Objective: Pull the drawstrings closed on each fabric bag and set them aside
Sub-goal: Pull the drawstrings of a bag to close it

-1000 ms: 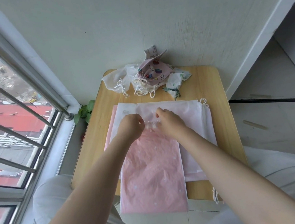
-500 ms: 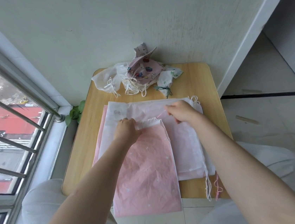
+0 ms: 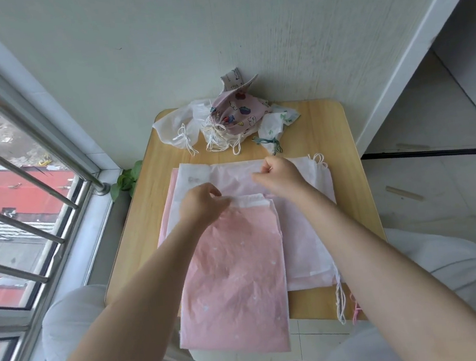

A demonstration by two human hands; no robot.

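Pulling apart now: my right hand [image 3: 279,177] has drawn the thin cord rightward while my left hand [image 3: 204,203] pinches the pink speckled fabric bag's [image 3: 235,272] gathering white hem.

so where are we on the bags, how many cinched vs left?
Done: a pile of cinched bags sits at the table's far edge, at least four; exact count unclear. In hand: the pink bag on top of the flat stack; left hand holds its gathered top hem, right hand pulls the string. Left: the flat white bags underneath, number hidden.
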